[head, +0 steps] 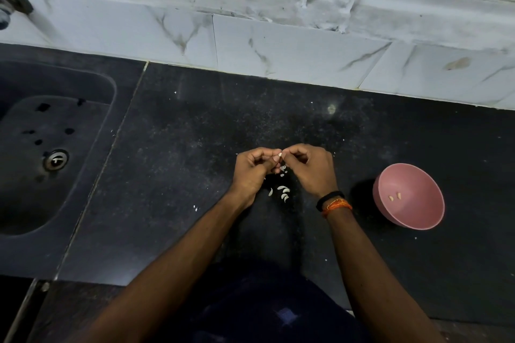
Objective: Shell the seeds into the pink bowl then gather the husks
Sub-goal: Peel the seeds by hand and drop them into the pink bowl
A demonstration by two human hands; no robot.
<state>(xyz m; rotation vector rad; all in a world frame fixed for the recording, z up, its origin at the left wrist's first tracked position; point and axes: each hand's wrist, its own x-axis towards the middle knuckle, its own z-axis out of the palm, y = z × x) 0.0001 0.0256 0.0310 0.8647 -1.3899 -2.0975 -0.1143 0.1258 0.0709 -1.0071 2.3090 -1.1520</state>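
Note:
My left hand (pixel 255 168) and my right hand (pixel 310 167) meet above the black counter, and both pinch one small white seed (pixel 280 154) between fingertips. Below them lies a little heap of pale husks (pixel 282 192) on the counter. A pink bowl (pixel 426 217) stands to the right of my right wrist, tilted toward me, with two shelled kernels (pixel 395 196) inside.
A dark sink (pixel 41 147) with a metal drain (pixel 56 159) is sunk into the counter at the left. White marble-pattern tiles (pixel 278 50) form the back wall. Small white crumbs are scattered over the black counter (pixel 181 175). A tap fitting (pixel 11 5) shows at the top left.

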